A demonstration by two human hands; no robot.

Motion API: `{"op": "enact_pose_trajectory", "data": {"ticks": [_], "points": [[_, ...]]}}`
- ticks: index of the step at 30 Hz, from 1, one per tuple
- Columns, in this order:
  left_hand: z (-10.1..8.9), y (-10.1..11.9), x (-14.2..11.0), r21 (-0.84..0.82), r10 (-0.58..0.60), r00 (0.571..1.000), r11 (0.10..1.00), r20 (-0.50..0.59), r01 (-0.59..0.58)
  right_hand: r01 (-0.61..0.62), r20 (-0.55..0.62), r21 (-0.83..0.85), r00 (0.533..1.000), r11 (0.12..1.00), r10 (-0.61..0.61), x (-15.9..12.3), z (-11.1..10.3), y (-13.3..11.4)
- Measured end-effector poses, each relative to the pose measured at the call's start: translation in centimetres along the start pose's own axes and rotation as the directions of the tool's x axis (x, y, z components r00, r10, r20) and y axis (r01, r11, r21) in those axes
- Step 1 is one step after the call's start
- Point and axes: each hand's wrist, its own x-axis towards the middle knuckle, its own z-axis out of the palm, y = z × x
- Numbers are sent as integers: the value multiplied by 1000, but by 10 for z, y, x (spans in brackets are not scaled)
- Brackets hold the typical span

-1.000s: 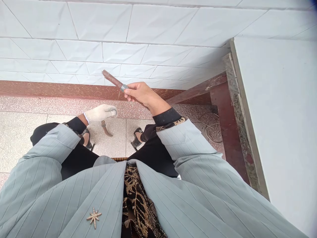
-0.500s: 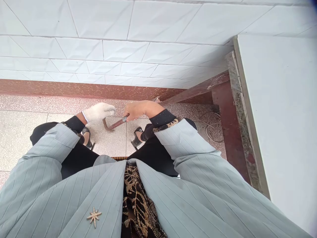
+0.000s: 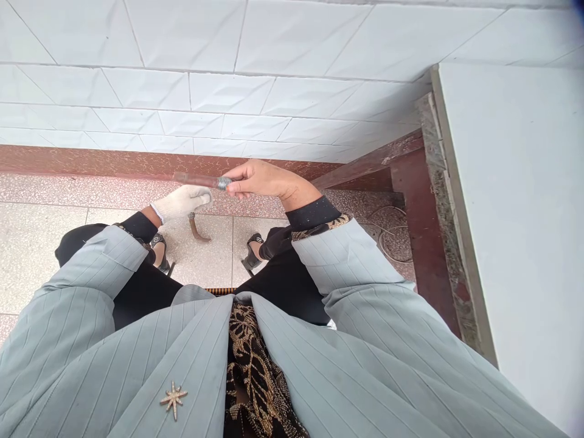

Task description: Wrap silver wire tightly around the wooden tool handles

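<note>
My right hand (image 3: 258,179), bare, is closed round one end of a straight reddish-brown stick (image 3: 196,179) with grey wire coiled about it close to my fingers. The stick lies nearly level and points left, above my left hand. A white knitted glove covers my left hand (image 3: 182,204), which is curled shut. Just below the glove juts a curved brown stick (image 3: 199,231) with a wire band near its top. My left fist appears to grip it, though the glove hides the upper part. The two sticks are apart.
A white tiled wall (image 3: 164,91) rises in front, with a reddish skirting (image 3: 91,161) at its foot. On the right stand a dark red wooden frame (image 3: 429,243) and a white panel (image 3: 515,213). Coiled cable (image 3: 392,243) lies on the floor beyond my right knee.
The straight stick swung down until its tip met or overlapped the curved one, then rose again to nearly level. My left hand has hardly moved.
</note>
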Motion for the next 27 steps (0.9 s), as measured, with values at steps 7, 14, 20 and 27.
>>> {"op": "enact_pose_trajectory", "data": {"ticks": [7, 14, 20, 27], "points": [[2, 19, -6, 83, -28, 986, 996, 166, 14, -206, -429, -104, 892, 973, 143, 16, 8, 9], [-4, 18, -10, 145, 8, 996, 989, 87, -20, -230, -23, -758, 945, 610, 327, 21, 24, 5], [-6, 11, -7, 181, 3, 999, 983, 50, -12, -94, 334, -644, 858, 759, 389, 16, 28, -3], [-9, 5, -3, 173, -23, 1000, 985, -2, 23, 20, 412, -364, 900, 931, 141, 4, 6, -4]]}}
